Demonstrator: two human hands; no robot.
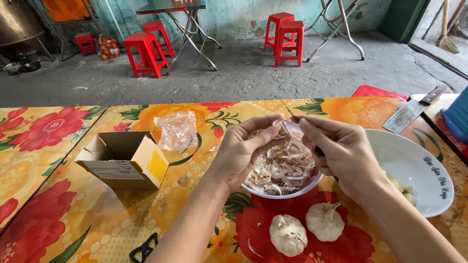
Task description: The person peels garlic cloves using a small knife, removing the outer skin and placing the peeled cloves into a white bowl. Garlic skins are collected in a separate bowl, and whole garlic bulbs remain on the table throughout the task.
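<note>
Over a small white bowl (298, 191) heaped with papery garlic skins (282, 168), my left hand (241, 151) pinches a garlic clove (282, 127) between thumb and fingers. My right hand (341, 153) is closed around a small knife whose thin blade tip (291, 116) meets the clove; the handle is mostly hidden in my fist. Two whole garlic bulbs (287, 234) (324, 221) lie on the flowered tablecloth just in front of the bowl. A large white plate (414, 168) to the right holds several peeled cloves (405, 191).
An open cardboard box (124, 159) and a crumpled clear plastic bag (176, 130) lie at left on the table. A cleaver (408, 113) rests on a board at far right beside a blue container (459, 117). A black clip (144, 249) lies near the front edge. Red stools (145, 52) and folding tables stand beyond.
</note>
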